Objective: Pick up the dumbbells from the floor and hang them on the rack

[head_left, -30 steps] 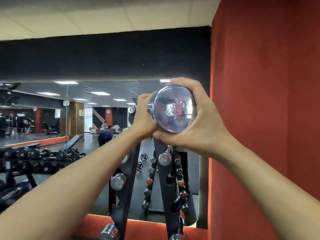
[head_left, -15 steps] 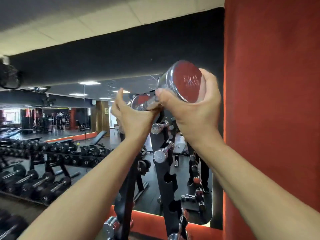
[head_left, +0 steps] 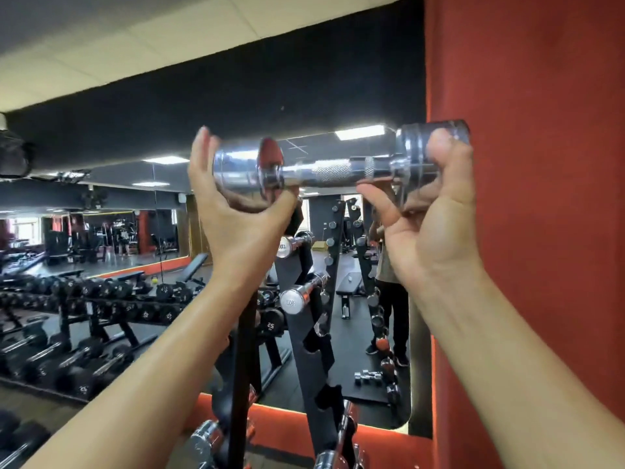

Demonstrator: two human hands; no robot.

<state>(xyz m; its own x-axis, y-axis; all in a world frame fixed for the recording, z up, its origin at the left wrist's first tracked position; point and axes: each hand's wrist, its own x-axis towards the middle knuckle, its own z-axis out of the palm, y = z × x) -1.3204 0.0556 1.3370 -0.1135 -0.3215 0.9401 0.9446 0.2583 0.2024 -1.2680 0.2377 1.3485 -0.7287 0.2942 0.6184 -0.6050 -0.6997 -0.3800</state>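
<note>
Mirrored gym wall fills the background, with a red wall [head_left: 527,231] along the right of the frame. At upper centre the chrome dumbbell [head_left: 333,170] now lies level and side-on, its knurled bar showing full length. One second ago it pointed end-on at the camera, and half a second ago it was slanted with one end face showing, so it has been swung round to lie crosswise.

The left hand [head_left: 241,214] cups the left head from below, fingers loosely spread and upright behind it, thumb under the bar's collar. The right hand [head_left: 426,211] wraps its fingers over the right head, thumb tucked beneath near the bar; this end sits just beside the red wall.

Directly below, the two black uprights of the rack [head_left: 306,333] rise toward the hands, with notches cut along their edges. Two other chrome dumbbells [head_left: 297,296] already rest in upper notches, and more sit at the bottom edge of the frame.

Turned crosswise, the bar probably matches how it must span both uprights; lowering it into the top notches looks like the remaining step.
</note>
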